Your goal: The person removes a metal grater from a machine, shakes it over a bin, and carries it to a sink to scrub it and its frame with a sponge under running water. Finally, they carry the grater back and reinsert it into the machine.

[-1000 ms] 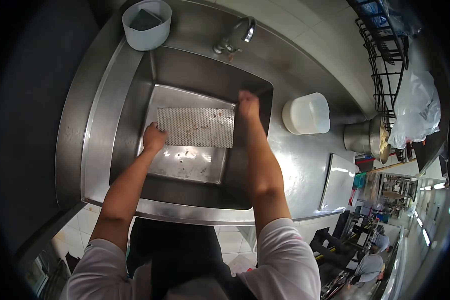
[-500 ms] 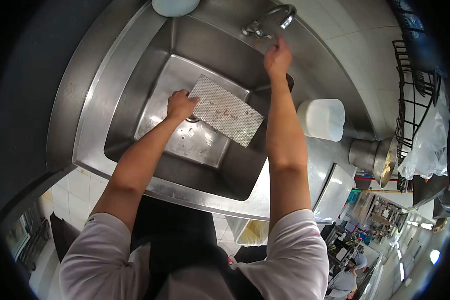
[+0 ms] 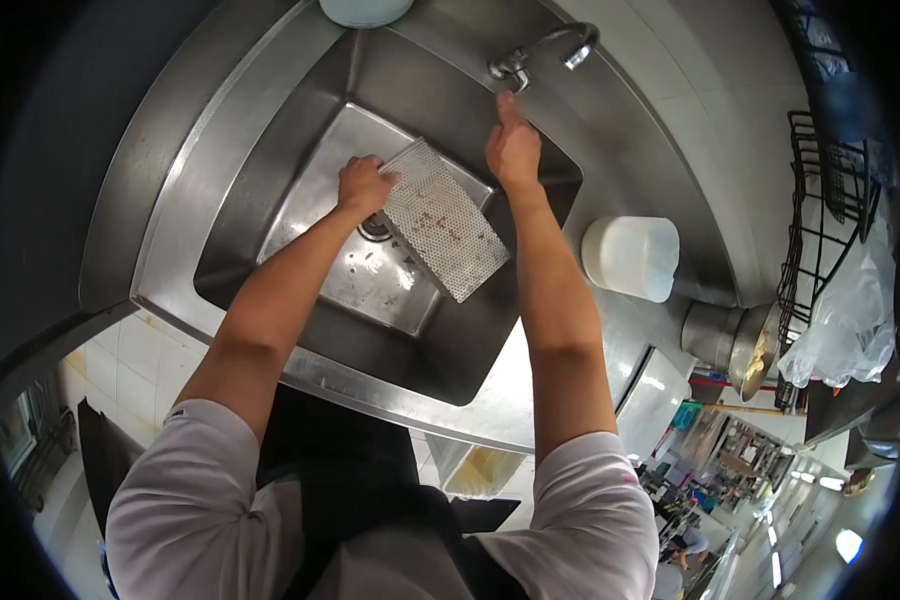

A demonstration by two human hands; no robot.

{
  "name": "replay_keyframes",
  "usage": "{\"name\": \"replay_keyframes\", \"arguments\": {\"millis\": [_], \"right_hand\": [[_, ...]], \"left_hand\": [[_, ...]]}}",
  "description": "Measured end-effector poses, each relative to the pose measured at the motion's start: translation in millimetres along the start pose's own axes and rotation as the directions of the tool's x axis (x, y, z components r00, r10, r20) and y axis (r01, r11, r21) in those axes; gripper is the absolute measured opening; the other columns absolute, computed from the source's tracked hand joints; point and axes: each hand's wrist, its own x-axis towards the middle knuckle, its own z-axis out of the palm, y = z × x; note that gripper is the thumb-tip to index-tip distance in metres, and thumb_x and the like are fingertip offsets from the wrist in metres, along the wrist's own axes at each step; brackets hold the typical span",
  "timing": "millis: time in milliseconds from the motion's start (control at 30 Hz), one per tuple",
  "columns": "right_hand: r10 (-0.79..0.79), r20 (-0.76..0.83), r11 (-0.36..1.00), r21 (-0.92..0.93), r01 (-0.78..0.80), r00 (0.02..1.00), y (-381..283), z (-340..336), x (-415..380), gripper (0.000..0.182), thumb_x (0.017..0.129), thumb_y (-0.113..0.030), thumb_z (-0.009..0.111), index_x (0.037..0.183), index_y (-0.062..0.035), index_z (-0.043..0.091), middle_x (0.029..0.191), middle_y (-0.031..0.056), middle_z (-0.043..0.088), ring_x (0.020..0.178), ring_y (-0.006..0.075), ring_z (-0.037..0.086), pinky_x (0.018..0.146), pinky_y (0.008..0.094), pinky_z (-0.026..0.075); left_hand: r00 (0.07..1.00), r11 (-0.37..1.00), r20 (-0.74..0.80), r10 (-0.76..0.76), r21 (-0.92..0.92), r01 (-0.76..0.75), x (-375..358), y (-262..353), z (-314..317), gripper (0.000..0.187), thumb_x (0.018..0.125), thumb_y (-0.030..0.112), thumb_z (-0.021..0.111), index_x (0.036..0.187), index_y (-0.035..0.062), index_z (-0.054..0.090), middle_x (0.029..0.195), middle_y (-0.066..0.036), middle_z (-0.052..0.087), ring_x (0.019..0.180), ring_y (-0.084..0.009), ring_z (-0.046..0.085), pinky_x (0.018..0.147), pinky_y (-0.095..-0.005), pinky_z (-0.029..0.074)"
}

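My left hand (image 3: 363, 188) is closed on the upper left edge of a perforated metal sheet (image 3: 448, 222). The sheet is tilted inside the steel sink (image 3: 305, 180), above its floor, with brown specks on its face. Beside it the drain (image 3: 374, 229) partly shows, with small bits of debris around it. My right hand (image 3: 515, 152) is raised at the far side of the sink, a finger stretched out to the lever of the chrome faucet (image 3: 560, 35). The fingertip looks close to or touching the lever; its other fingers appear curled. No water stream is visible from the spout.
A white plastic container (image 3: 630, 257) stands on the counter right of the sink. Beyond it are a metal pot (image 3: 712, 335) and a black wire rack (image 3: 810, 200) with a plastic bag (image 3: 855, 330). A pale round container (image 3: 365, 8) sits at the sink's far left corner.
My right hand has moved left and slightly down, and the faucet lever now points more toward me. The sheet has turned a little in my left hand, uncovering more of the drain.
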Motion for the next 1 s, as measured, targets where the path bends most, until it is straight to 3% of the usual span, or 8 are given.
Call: {"name": "replay_keyframes", "arguments": {"millis": [133,167,233,333,467,567,767,1000], "right_hand": [[0.221,0.504,0.974,-0.073,-0.213,0.835,-40,11,-22,0.034,0.085,-0.002,0.052,0.118,-0.0009,0.058,0.116,0.0168,0.064,0.097,0.033,0.065,0.084,0.0429,0.054],[0.333,0.527,0.833,0.223,-0.506,0.782,-41,21,-26,0.029,0.087,-0.003,0.052,0.115,-0.0005,0.059,0.111,0.0147,0.065,0.093,0.0299,0.066,0.081,0.0404,0.055],[0.433,0.681,0.113,0.609,-0.785,0.591,-40,44,-42,0.021,0.092,-0.004,0.052,0.109,0.0004,0.062,0.101,0.0105,0.067,0.086,0.0235,0.066,0.076,0.0353,0.056],[0.332,0.732,-0.138,0.662,-0.737,0.595,-40,52,-36,0.018,0.095,-0.01,0.055,0.108,0.0018,0.061,0.095,0.0093,0.064,0.084,0.0174,0.064,0.074,0.0287,0.055],[0.259,0.828,-0.102,0.535,-0.839,0.497,-43,42,-26,0.019,0.093,-0.005,0.054,0.11,0.0029,0.06,0.103,0.0118,0.064,0.091,0.0202,0.064,0.08,0.031,0.054],[0.183,0.866,0.018,0.471,-0.882,0.466,-35,37,-29,0.023,0.091,-0.001,0.053,0.113,0.004,0.059,0.107,0.0133,0.064,0.097,0.023,0.063,0.085,0.0333,0.054],[0.176,0.86,-0.04,0.493,-0.869,0.48,-44,24,-22,0.028,0.091,0.001,0.051,0.117,0.006,0.058,0.111,0.0157,0.063,0.103,0.0266,0.063,0.09,0.0364,0.052],[0.12,0.83,-0.113,0.557,-0.823,0.545,-34,22,-38,0.028,0.089,0.003,0.052,0.116,0.007,0.059,0.11,0.0163,0.064,0.102,0.0273,0.064,0.087,0.0369,0.054]], "left_hand": [[0.997,1.0,-0.072,-0.015,0.022,0.016,12,24,0,0.043,0.077,0.03,0.073,0.11,0.0022,0.065,0.112,-0.022,0.06,0.113,-0.037,0.053,0.096,-0.0428,0.044],[0.998,1.0,-0.059,-0.001,0.009,0.002,19,30,1,0.046,0.078,0.029,0.073,0.113,0.0017,0.063,0.116,-0.022,0.057,0.116,-0.0381,0.051,0.098,-0.0437,0.043],[0.999,1.0,-0.029,0.015,-0.012,-0.015,27,33,6,0.052,0.079,0.027,0.073,0.121,0.0007,0.059,0.124,-0.02,0.052,0.121,-0.0403,0.045,0.1,-0.0456,0.041],[0.987,0.988,-0.15,0.056,-0.136,-0.076,35,30,22,0.056,0.08,0.026,0.072,0.126,-0.0001,0.053,0.128,-0.021,0.049,0.125,-0.0391,0.043,0.102,-0.0432,0.04],[0.975,0.939,-0.032,-0.218,-0.279,0.201,16,18,29,0.074,0.076,0.037,0.074,0.131,-0.006,0.047,0.123,-0.025,0.056,0.115,-0.0385,0.054,0.096,-0.0424,0.046],[0.849,0.774,0.425,-0.314,-0.403,0.488,3,11,32,0.057,0.086,0.033,0.065,0.127,-0.0049,0.053,0.121,-0.021,0.061,0.111,-0.0291,0.06,0.093,-0.037,0.046],[0.993,0.803,0.115,0.042,-0.595,0.035,41,-5,86,0.056,0.084,0.036,0.063,0.126,0.0006,0.055,0.118,-0.024,0.062,0.113,-0.0371,0.058,0.092,-0.0408,0.047],[0.997,0.941,-0.034,0.068,-0.329,-0.075,1,29,50,0.054,0.088,0.016,0.059,0.139,0.0046,0.044,0.134,-0.018,0.054,0.122,-0.0277,0.053,0.102,-0.0339,0.04]]}}
